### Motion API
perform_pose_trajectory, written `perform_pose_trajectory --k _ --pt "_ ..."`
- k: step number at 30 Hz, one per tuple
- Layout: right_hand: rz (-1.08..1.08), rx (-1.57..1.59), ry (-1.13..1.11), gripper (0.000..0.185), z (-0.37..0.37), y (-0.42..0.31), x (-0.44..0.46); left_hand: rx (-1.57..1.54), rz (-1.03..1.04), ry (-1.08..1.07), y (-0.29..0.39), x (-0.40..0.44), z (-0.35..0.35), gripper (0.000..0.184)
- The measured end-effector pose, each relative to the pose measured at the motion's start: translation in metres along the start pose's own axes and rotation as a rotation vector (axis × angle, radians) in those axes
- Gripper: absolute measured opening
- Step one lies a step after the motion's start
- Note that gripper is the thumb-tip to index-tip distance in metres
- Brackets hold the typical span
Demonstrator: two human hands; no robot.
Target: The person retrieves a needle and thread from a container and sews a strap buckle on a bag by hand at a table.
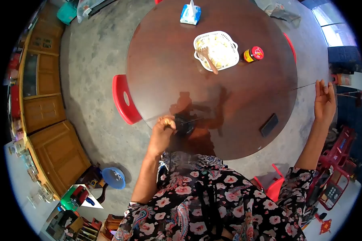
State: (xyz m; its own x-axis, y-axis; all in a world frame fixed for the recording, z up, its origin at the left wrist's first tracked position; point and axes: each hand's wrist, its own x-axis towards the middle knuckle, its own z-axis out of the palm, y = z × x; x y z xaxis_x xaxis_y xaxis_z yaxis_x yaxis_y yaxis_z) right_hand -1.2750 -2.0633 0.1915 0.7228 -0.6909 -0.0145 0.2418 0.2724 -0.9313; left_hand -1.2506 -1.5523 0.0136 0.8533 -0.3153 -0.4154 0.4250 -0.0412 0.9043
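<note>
My left hand [161,134] is closed in a pinch at the near left edge of the round table. A small black piece [184,124], which looks like soft cloth, hangs at its fingertips; its exact kind is unclear. A thin dark line shows against that piece. Out to the right, past the table's edge, my right hand [325,102] is raised with its fingertips pressed together on a thin dark thread [303,86]. The thread stretches leftward from the fingers and fades from sight over the table.
On the brown table [161,68] are a white basket [235,52] with a brown fork, a red-lidded jar [253,54], a tissue pack [190,15] and a black phone [269,125]. Red chairs [124,99] stand around it. A blue basin [114,178] sits near wooden cabinets [56,148].
</note>
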Motion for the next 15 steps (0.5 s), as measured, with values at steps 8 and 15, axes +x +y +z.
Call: perform_pose_trajectory --k 8,15 --pt "-0.03 0.117 -0.135 0.022 0.009 -0.03 -0.02 0.412 -0.252 -0.339 0.0 -0.002 0.006 0.012" --pt "-0.084 0.145 -0.358 0.034 0.035 -0.095 -0.088 0.334 -0.156 -0.23 -0.003 -0.002 0.023 0.021"
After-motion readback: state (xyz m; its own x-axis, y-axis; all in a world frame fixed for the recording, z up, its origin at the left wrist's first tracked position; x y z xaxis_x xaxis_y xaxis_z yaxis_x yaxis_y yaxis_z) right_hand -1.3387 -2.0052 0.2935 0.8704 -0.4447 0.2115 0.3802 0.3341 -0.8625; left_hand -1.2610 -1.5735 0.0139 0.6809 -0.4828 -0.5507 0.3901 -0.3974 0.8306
